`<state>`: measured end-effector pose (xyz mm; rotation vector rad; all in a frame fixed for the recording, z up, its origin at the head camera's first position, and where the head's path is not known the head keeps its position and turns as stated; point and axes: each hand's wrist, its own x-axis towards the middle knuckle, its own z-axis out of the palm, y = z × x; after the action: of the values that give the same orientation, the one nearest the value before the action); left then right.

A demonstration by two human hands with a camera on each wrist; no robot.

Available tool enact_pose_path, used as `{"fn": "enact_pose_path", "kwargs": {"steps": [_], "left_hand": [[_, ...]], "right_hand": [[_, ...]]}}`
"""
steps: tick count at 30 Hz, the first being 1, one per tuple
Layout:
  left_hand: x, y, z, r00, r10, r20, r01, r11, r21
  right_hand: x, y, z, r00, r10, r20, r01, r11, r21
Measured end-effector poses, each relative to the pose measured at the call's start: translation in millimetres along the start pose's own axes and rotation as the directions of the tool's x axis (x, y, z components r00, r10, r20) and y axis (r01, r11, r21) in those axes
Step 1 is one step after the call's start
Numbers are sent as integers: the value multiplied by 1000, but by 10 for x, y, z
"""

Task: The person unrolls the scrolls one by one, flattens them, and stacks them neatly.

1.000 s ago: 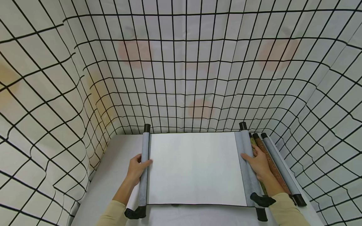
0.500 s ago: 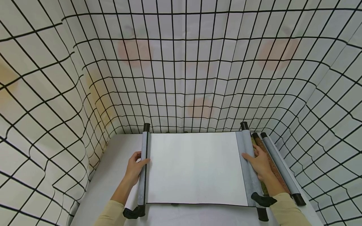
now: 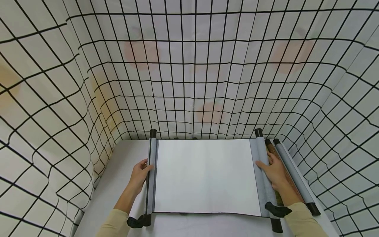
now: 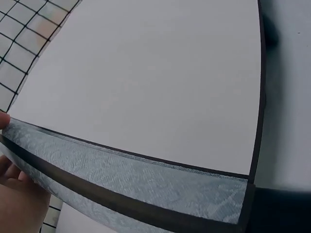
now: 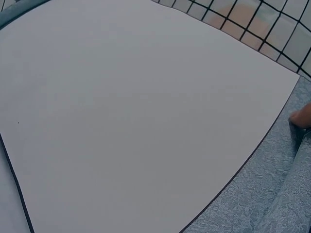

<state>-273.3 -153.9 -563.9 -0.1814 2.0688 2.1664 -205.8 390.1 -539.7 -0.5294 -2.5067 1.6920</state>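
Observation:
A blank white scroll (image 3: 204,174) with grey-blue brocade ends is spread between its two rollers. On the left, my left hand (image 3: 139,176) grips the left roller (image 3: 151,187), thumb on top and fingers around the outer side. My right hand (image 3: 273,172) holds the thicker right roller (image 3: 264,179) in the same manner. In the left wrist view, a dark stripe (image 4: 97,189) runs along the brocade, and part of the left hand (image 4: 22,204) shows. Only a fingertip of the right hand (image 5: 302,116) appears in the right wrist view, over the brocade (image 5: 257,179).
Right of the scroll lie a brown patterned rolled scroll (image 3: 291,182) and a grey rolled scroll (image 3: 296,174), with a mostly hidden yellow-green one (image 3: 278,198) beside my right hand. A white table (image 3: 118,164) lies beneath. Black grid netting (image 3: 195,82) surrounds the back and sides.
The left roller has turned outward, so its dark stripe moved left and a grey brocade strip shows beside the white sheet. The right roller has shifted slightly right with my right hand.

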Motion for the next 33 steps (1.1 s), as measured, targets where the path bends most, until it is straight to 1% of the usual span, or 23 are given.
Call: {"fn": "enact_pose_path", "kwargs": {"steps": [5, 8, 10, 14, 19, 22, 29, 33], "left_hand": [[-1, -2, 28, 1000, -8, 6, 7, 999, 34], [8, -5, 49, 1000, -11, 6, 11, 996, 94], [17, -10, 59, 1000, -15, -2, 15, 990, 142], [27, -14, 65, 1000, -5, 9, 3, 974, 225], [13, 10, 64, 1000, 13, 16, -17, 959, 282], [22, 19, 51, 1000, 11, 4, -12, 959, 283], [22, 32, -4, 1000, 14, -8, -11, 977, 213], [16, 37, -27, 1000, 24, -7, -22, 981, 192]], "right_hand": [[-8, 14, 3, 1000, -1, 5, 1, 1000, 7], [-7, 30, 12, 1000, -6, 8, 5, 1000, 9], [-7, 37, 16, 1000, -9, 9, 9, 1000, 5], [-4, 50, 16, 1000, -11, 11, 11, 1000, 10], [9, 73, 4, 1000, -17, 21, 17, 1000, 16], [16, 88, -2, 999, -18, 29, 17, 1000, 25], [24, 110, -21, 1000, -14, 21, 13, 1000, 21], [42, 117, -28, 1000, -12, 24, 11, 999, 36]]}}
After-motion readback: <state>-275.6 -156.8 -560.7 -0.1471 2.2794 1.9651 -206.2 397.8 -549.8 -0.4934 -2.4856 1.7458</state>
